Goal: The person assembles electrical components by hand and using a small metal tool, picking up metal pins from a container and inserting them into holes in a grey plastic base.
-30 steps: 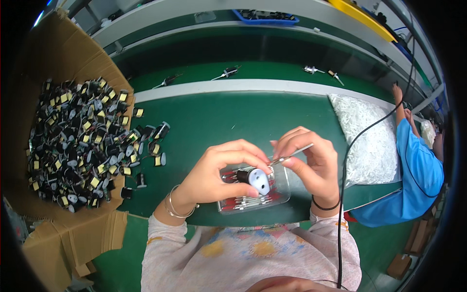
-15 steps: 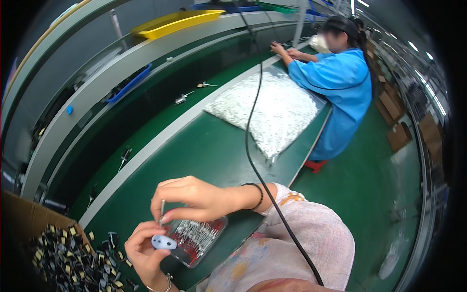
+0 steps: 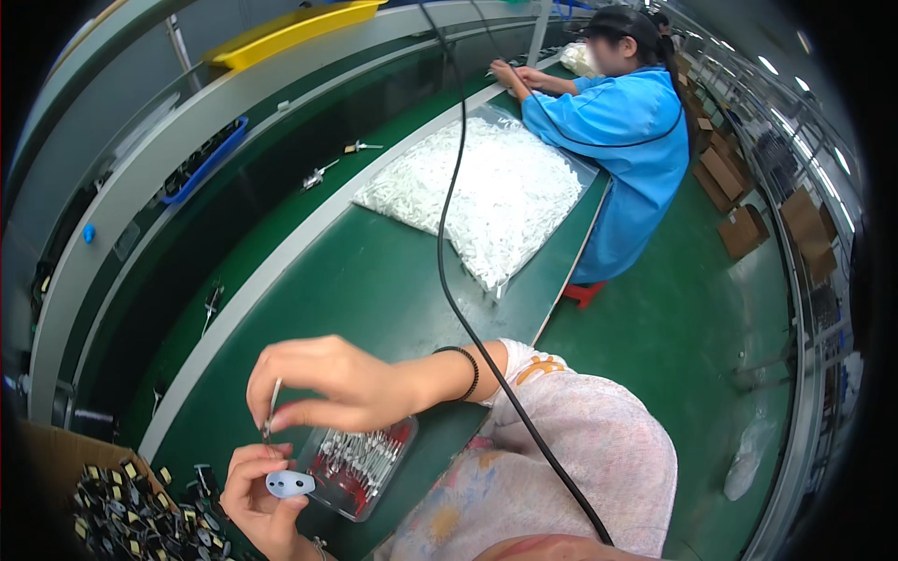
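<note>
My left hand (image 3: pixel 262 510) pinches a pale blue oval piece (image 3: pixel 289 483) with dark holes between thumb and fingers. Just beyond it, my right hand (image 3: pixel 327 379) holds a thin metal pin (image 3: pixel 274 407) upright between thumb and fingertips. The pin's lower end comes down at the left fingertips, above the oval piece; whether it touches the piece is hard to make out. Under and beside both hands lies a clear plastic tray (image 3: pixel 408 455) with many metal pins (image 3: pixel 360 455) and red parts in it.
A cardboard box (image 3: pixel 70 441) heaped with small black parts (image 3: pixel 140 514) stands at lower left. Farther along the green bench lies a bag of white pieces (image 3: pixel 496 192). A co-worker in blue (image 3: pixel 613 140) sits beyond it. A black cable (image 3: pixel 449 252) hangs across the view.
The whole view has shifted, so the bench and bag sit further left. My right hand with the pin has moved slightly left and away, relative to the tray. Both hands keep their hold.
</note>
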Demonstrator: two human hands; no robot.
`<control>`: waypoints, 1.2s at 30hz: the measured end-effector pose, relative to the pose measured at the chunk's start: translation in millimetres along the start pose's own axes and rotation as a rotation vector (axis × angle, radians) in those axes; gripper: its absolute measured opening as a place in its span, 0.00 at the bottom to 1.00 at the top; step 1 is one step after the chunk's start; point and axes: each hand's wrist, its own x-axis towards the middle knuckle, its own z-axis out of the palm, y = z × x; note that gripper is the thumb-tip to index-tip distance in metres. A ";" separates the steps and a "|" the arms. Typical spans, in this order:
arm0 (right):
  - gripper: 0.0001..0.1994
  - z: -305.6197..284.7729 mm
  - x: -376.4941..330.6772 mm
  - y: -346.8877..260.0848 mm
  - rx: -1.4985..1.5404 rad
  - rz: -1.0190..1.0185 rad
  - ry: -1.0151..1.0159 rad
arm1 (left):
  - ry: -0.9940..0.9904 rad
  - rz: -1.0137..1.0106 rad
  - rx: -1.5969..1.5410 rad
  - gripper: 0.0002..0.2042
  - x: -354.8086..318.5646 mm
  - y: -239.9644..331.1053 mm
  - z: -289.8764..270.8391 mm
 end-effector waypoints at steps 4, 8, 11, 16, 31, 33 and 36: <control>0.08 -22.7 -2.1 -11.0 -0.053 0.021 0.104 | -0.016 -0.009 -0.065 0.19 8.4 5.5 13.3; 0.14 -22.8 -9.2 -4.2 -0.018 -0.119 0.257 | 0.073 0.107 -0.073 0.18 20.0 -16.6 18.5; 0.15 -17.2 -8.1 -23.7 -0.337 -0.147 0.024 | 0.143 0.192 -0.006 0.18 18.6 -18.3 17.8; 0.17 -13.1 -8.2 -29.0 -0.359 -0.174 -0.100 | 0.129 0.346 0.201 0.18 20.7 -21.7 14.5; 0.13 -4.7 -9.1 -21.0 -0.379 -0.279 -0.112 | 0.131 0.380 0.242 0.18 18.9 -14.8 12.9; 0.12 -4.4 -8.7 -18.5 -0.361 -0.311 -0.110 | 0.122 0.379 0.244 0.18 18.0 -15.3 12.7; 0.11 -6.3 -9.3 -16.3 -0.337 -0.331 -0.105 | 0.109 0.376 0.231 0.18 18.4 -15.3 14.0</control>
